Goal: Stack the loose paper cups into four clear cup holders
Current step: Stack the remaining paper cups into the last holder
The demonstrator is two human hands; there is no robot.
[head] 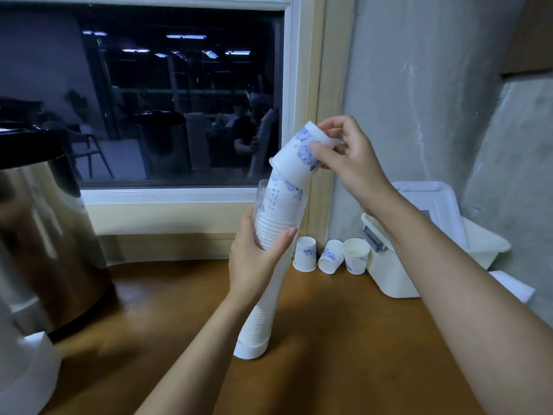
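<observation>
The left hand is gripping a clear cup holder, which is standing slightly tilted on the wooden counter and holding a stack of cups. The right hand is pinching a blue-flowered paper cup, tilted mouth down, with its rim overlapping the stack's topmost cup. Three loose cups are sitting near the wall: one inverted, one leaning and one upright, just beside a white plastic bin. A steel urn is standing at the left.
</observation>
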